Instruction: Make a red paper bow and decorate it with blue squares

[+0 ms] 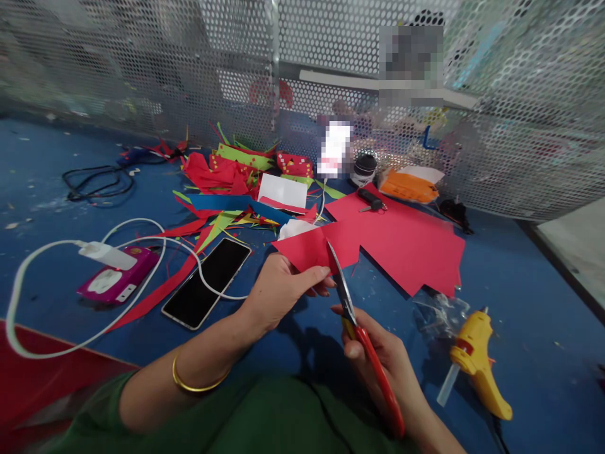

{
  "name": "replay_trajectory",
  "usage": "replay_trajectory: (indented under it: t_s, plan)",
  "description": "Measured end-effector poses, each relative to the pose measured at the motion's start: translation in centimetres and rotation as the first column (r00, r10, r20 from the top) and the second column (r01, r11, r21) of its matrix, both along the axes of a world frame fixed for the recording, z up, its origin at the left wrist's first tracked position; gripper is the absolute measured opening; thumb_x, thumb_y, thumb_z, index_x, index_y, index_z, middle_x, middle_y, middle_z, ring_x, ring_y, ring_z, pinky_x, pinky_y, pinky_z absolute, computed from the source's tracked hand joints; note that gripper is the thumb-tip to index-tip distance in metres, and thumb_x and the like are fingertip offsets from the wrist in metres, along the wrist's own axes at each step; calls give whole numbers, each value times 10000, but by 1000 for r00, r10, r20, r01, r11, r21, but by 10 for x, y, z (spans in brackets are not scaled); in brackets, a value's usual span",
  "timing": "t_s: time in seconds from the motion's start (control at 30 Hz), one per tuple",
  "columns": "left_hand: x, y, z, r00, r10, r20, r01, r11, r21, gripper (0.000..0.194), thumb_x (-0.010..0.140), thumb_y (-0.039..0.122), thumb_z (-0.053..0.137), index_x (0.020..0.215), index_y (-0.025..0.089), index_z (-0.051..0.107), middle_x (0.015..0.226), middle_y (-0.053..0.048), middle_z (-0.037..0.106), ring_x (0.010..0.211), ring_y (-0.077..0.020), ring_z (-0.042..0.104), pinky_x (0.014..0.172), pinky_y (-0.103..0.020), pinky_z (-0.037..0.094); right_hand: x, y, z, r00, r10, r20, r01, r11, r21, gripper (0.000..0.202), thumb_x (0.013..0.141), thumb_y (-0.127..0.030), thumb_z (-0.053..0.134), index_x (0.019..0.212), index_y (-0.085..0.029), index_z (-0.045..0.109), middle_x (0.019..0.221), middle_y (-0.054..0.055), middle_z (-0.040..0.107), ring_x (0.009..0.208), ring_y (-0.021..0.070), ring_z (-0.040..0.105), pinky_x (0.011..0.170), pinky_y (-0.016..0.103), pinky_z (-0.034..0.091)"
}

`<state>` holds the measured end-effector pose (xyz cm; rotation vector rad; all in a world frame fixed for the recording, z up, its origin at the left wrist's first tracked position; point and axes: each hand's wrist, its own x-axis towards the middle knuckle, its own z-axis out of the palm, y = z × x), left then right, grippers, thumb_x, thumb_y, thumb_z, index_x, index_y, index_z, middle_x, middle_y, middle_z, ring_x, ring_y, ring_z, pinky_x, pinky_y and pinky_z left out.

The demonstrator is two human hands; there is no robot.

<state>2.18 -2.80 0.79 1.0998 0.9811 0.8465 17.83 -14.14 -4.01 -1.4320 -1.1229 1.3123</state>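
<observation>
My left hand (278,287) pinches the lower edge of a small red paper piece (307,249), thumb on top. My right hand (378,353) is closed round the red handles of the scissors (348,302). Their blades point up and away, and the tips lie against the red piece just right of my left thumb. Behind and to the right, a large red sheet (406,246) lies on the blue table, with a black key (370,199) on it.
A phone (208,284), a purple power outlet (116,277) and a white cable are on the left. Paper scraps (217,176) pile up behind. A yellow glue gun (477,359) lies at the right. Perforated metal panels (165,75) stand along the table's back.
</observation>
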Motion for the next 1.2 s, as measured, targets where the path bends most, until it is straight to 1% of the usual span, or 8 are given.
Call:
replay_trajectory:
  t_s: [0.27,0.37,0.47,0.57,0.77,0.87,1.03,1.2]
  plan:
    - [-4,3,0,1000,-16,9,16,1000,7,190,779,339,749,755,154,715,668,-25,722,587,-145,667,575,-248,507,5,-1,-6,996,2,88,-7,999,47,660,801,-714,654,1238,-219,663,658,-48,409,556,105,313,478,240,274]
    - [-11,10,2,996,81,45,-84,995,57,267,782,405,765,879,161,718,800,-35,750,697,-160,691,641,-257,533,11,1,-7,976,22,216,-46,993,106,588,831,-660,658,1230,-228,670,648,-51,415,565,115,344,513,242,335]
    - [-19,19,6,985,160,61,-167,974,155,327,740,371,813,980,170,720,978,-48,763,860,-160,695,781,-253,543,14,3,-1,943,23,332,-83,982,169,522,851,-633,646,1186,-235,694,631,-53,454,555,118,398,518,231,380]
    - [-29,24,10,995,102,5,-101,975,197,294,700,341,844,905,163,732,925,-39,760,845,-154,682,790,-254,540,13,4,9,897,5,441,-111,970,215,486,840,-639,655,1122,-248,720,623,-55,541,528,116,471,502,211,421]
    - [-40,27,8,997,-59,-50,64,993,96,215,708,339,823,785,161,730,757,-7,733,667,-128,644,650,-252,526,15,1,24,789,13,614,-209,946,249,521,844,-692,607,1079,-245,735,676,-34,692,552,137,638,543,189,533]
    - [-40,27,4,995,-89,-54,92,994,62,195,725,334,806,785,163,736,768,-10,736,677,-127,647,654,-249,520,18,2,21,738,-15,675,-235,931,278,586,851,-720,569,1105,-218,732,728,-3,743,582,157,689,565,199,565]
    - [-39,28,-2,989,-125,-75,127,991,28,187,745,329,788,790,156,732,756,-9,717,664,-108,623,641,-232,488,23,7,8,674,-6,739,-335,889,312,524,892,-653,572,1166,-225,704,723,-10,732,538,143,674,532,188,561]
    - [-40,27,-5,990,-128,-61,129,992,9,185,765,337,768,816,162,737,790,-20,730,671,-115,631,643,-245,499,24,6,7,661,-34,750,-341,876,341,543,905,-638,565,1196,-196,687,686,-3,702,504,136,649,487,180,539]
